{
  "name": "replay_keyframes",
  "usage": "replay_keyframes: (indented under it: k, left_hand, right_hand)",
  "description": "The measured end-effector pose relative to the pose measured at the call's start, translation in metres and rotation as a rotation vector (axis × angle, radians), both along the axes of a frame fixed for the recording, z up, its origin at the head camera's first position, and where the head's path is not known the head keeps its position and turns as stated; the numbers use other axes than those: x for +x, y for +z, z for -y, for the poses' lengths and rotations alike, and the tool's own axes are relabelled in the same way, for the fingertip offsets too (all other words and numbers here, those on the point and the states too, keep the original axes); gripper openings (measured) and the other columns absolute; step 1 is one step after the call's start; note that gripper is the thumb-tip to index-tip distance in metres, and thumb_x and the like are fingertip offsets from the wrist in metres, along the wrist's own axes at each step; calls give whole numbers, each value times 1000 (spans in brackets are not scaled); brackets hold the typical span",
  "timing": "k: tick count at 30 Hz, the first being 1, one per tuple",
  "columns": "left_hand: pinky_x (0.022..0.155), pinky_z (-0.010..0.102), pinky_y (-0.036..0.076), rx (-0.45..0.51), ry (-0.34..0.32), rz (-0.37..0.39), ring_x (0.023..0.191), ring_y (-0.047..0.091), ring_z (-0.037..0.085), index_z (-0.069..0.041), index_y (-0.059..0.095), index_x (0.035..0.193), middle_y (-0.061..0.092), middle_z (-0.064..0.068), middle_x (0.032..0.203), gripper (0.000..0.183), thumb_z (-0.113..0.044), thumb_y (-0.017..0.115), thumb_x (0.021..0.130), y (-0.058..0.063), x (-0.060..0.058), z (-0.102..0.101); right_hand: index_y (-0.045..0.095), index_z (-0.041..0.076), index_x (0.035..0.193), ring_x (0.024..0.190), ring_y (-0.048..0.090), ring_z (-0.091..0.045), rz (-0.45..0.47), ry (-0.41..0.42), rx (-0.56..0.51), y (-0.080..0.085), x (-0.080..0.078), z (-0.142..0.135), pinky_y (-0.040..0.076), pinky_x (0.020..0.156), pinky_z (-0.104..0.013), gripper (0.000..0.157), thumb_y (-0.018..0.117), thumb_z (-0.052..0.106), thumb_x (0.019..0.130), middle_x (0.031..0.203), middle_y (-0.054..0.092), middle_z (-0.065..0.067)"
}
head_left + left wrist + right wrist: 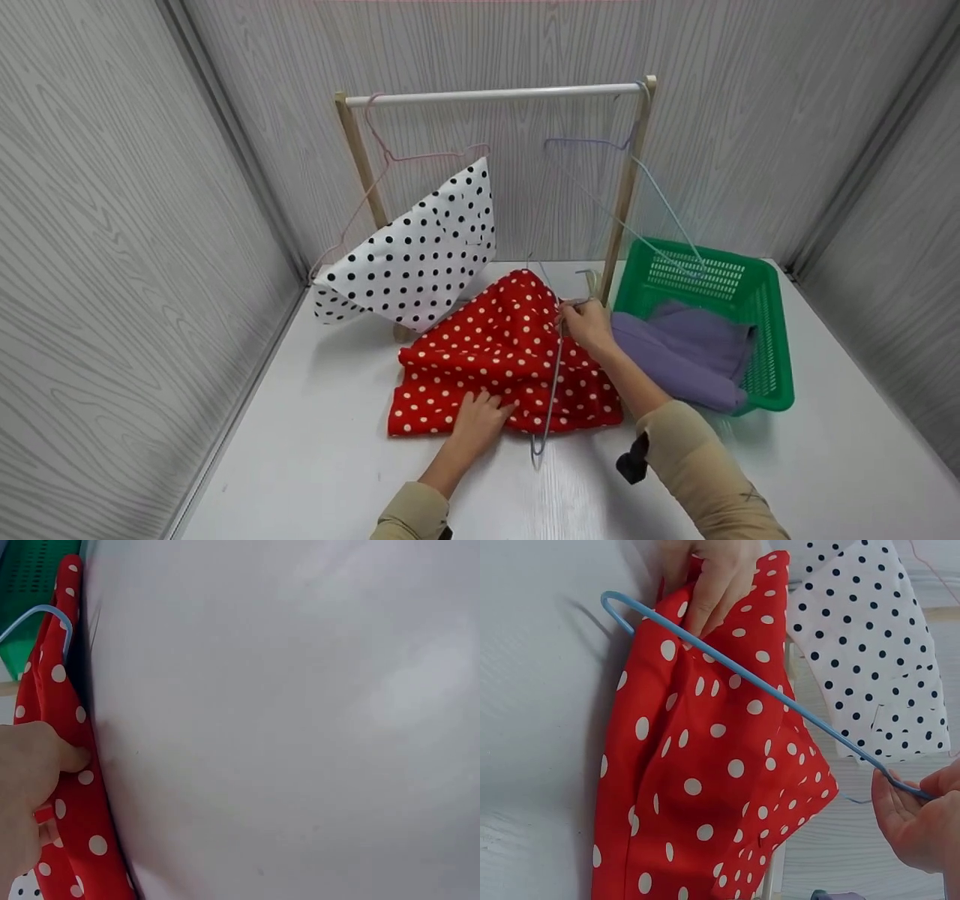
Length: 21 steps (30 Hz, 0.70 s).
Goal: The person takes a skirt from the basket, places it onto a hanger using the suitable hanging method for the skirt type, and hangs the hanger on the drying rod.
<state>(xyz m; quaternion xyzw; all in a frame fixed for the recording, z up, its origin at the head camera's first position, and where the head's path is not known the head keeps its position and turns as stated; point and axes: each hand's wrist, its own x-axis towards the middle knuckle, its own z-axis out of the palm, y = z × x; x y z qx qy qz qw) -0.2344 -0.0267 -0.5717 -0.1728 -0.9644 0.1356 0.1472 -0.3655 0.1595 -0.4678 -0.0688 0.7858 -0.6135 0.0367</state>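
Note:
A red cloth with white dots [517, 330] lies bunched on the white table. At its near edge, my left hand [480, 421] pinches a fold; in the right wrist view, red fabric [705, 787] shows between thumb and fingers. My right hand [589, 326] grips a blue wire hanger [765, 694] near its hook end. The hanger slants over the cloth, one arm reaching the near edge, where its bent corner sticks out past the fabric. In the left wrist view that corner is beside the left hand [26, 780]. The hanger's far arm is mostly hidden.
Behind stands a wooden rack with a white rail [495, 94]. On its left a pink hanger [427, 157] carries a white cloth with black dots [420, 262]; a pale blue-purple hanger [589, 140] hangs right. A green basket [784, 352] holds purple cloth [682, 349].

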Motion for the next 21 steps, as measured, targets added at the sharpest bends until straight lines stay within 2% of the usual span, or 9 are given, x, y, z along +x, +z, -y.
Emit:
replay_keyframes:
  k: [4,7,10,14,18,21]
  left_hand:
    - [73,34,45,28,30,37,97,59,22,-25,68,112,67,2,100,30,-23,68,82,1,1,0]
    - [72,34,44,40,54,55,94,58,21,-24,67,113,66,3,101,31,-20,68,82,3,1,-1]
    - [71,32,42,47,47,60,88,57,20,-26,67,113,65,1,100,32,-18,67,82,3,1,0]
    - [75,33,43,57,-19,38,91,57,18,-29,69,111,67,-3,104,29,-19,67,84,2,4,5]
    - [76,31,42,105,-112,-7,97,57,17,-28,68,111,66,-5,110,29,-23,69,83,2,9,9]
    - [75,28,41,144,-168,8,99,57,16,-26,66,114,65,-4,114,33,-25,70,82,2,13,12]
  right_hand:
    - [63,-7,90,64,61,-23,9,-5,0,1,3,5,49,58,-29,25,44,8,95,78,62,-23]
    - [65,-5,81,57,57,-17,-31,-40,99,6,5,9,44,53,-23,29,46,13,94,69,63,-14]
    - [65,-3,75,51,51,-11,-61,-49,142,11,6,14,39,49,-22,33,46,16,94,63,61,-7]
    - [63,-3,73,49,47,-10,-62,-53,108,13,7,20,36,47,-23,34,45,17,94,61,58,-6]
    - [63,1,71,47,48,-10,-78,-99,124,10,8,26,33,43,-23,33,46,17,94,58,57,-4]
    - [62,1,68,44,46,-10,-127,-119,118,9,7,29,31,41,-22,33,46,15,93,56,56,-4]
